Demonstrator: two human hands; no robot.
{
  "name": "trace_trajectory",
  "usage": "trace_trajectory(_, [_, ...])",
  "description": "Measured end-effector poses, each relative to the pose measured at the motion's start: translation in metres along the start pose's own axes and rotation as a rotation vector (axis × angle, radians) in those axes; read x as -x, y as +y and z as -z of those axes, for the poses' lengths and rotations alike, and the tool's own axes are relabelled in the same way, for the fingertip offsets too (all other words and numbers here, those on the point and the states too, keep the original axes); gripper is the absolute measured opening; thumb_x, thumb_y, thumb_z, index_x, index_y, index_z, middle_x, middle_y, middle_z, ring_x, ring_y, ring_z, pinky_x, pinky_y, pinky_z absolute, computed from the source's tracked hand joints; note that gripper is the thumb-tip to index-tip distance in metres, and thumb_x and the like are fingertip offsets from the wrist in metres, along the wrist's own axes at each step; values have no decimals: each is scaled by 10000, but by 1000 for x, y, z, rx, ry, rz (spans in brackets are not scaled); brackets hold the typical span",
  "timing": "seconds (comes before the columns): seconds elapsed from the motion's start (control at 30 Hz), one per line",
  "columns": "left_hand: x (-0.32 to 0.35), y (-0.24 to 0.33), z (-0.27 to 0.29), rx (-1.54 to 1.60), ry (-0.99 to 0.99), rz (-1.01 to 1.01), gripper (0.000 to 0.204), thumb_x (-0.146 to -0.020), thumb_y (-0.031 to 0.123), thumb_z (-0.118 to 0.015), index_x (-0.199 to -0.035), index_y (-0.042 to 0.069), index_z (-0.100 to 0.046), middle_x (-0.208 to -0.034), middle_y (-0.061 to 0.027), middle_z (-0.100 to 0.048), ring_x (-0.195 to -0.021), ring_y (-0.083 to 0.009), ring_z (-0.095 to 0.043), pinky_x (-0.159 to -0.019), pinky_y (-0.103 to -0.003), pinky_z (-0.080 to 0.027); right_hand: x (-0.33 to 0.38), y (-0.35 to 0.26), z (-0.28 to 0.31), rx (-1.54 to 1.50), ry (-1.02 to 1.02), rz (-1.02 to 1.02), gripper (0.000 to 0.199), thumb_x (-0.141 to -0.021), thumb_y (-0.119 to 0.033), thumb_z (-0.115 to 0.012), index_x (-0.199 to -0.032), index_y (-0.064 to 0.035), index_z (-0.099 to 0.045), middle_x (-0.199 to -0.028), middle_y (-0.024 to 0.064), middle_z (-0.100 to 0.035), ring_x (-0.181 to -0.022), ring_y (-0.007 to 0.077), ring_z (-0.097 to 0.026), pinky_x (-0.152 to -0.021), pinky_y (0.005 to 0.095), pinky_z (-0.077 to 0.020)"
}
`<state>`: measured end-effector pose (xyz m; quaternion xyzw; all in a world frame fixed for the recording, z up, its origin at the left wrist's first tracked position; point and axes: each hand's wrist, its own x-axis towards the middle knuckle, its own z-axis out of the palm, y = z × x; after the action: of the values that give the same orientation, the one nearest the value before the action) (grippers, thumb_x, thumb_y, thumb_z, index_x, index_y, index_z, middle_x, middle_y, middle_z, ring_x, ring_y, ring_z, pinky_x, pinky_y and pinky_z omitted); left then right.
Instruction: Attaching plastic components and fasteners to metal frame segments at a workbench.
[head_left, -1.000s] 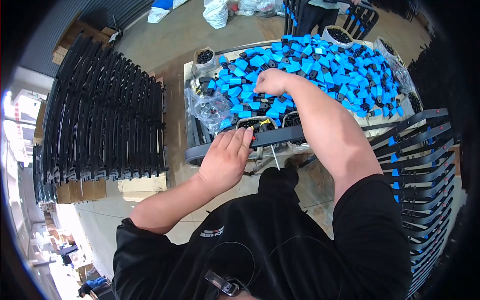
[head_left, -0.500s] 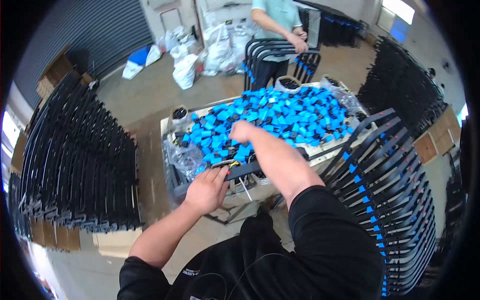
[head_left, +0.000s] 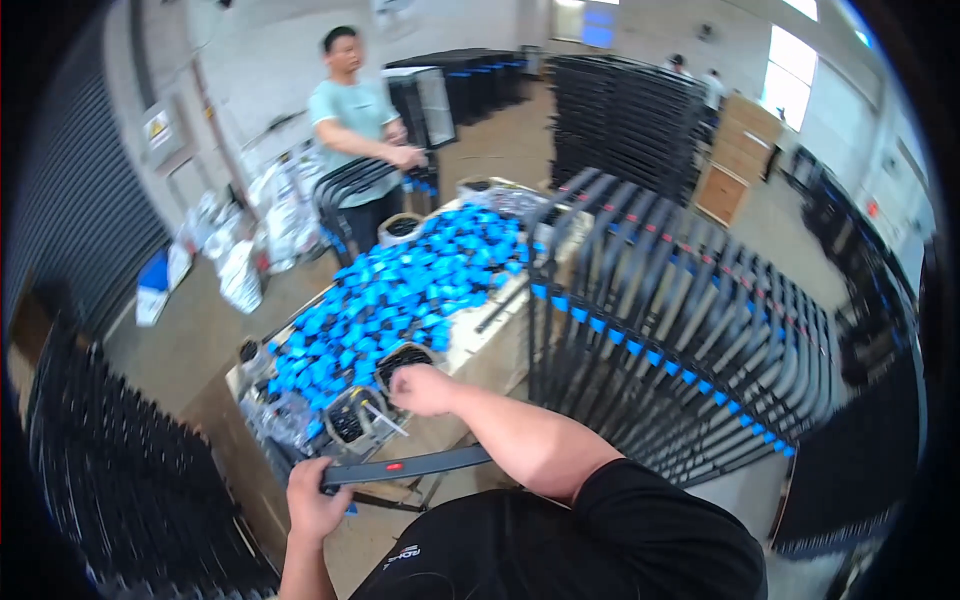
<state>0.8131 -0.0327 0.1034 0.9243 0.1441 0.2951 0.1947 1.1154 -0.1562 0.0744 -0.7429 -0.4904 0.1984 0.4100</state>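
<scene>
My left hand (head_left: 312, 503) grips the left end of a long curved black bar (head_left: 405, 467) with a small red mark, held level in front of my body. My right hand (head_left: 422, 389) is closed at the near edge of a heap of small blue parts (head_left: 400, 295) on a work table (head_left: 475, 345), next to a round tub of black pieces (head_left: 352, 418). Whether the right hand holds a part is hidden by the fingers.
A rack of black bars with blue tips (head_left: 680, 330) stands to my right. Stacks of black bars (head_left: 110, 480) fill the left side. A person in a light green shirt (head_left: 355, 125) handles black bars beyond the table. White bags (head_left: 250, 250) lie on the floor.
The view swung up and rightward, bringing the other person and the right rack into sight. My right hand came back from the blue heap to its near edge. My left hand grips the black bar.
</scene>
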Motion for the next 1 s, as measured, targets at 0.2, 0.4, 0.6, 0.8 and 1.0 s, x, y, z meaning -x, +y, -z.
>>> trace_trajectory(0.2, [29, -2, -38, 75, 119, 139, 219, -678, 64, -785, -789, 42, -597, -686, -132, -569, -647, -320, -572, -655, -380, -486, 162, -58, 105, 128, 226, 134, 227, -923, -240, -711, -1049, -56, -666, -924, 126, -717, -850, 231, -696, -742, 355, -533])
trace_trajectory(0.4, [42, 99, -48, 298, 94, 31, 256, -670, 39, -780, -838, 20, -588, -763, -59, -603, -721, -158, -605, -683, -306, -499, 420, 109, 126, -536, 555, -338, 364, -1010, -343, -600, -1144, -15, -685, -975, 47, -698, -940, 143, -621, -886, 343, -493])
trace_trajectory(0.6, [44, 208, -84, 225, -25, -79, 217, -694, 46, -770, -835, 15, -609, -686, -33, -579, -635, -114, -531, -585, -281, -442, 542, 123, 85, -856, 1210, -465, 402, -1027, -371, -540, -951, -3, -681, -854, 37, -627, -853, 128, -547, -796, 310, -443])
trace_trajectory(0.8, [50, 339, -109, 263, -195, -316, 232, -609, 61, -772, -707, 36, -564, -597, -44, -536, -563, -145, -530, -545, -308, -432, 701, 100, 74, -786, 1506, -424, 421, -1019, -340, -503, -768, -18, -605, -705, 14, -539, -704, 134, -478, -677, 338, -394])
trace_trajectory(1.0, [26, 476, -150, 456, -387, -492, 249, -608, 58, -796, -696, 41, -563, -599, -22, -548, -562, -112, -526, -533, -275, -424, 837, 14, 102, -399, 1852, -623, 461, -995, -318, -447, -714, 11, -607, -666, 93, -591, -686, 199, -530, -702, 362, -410])
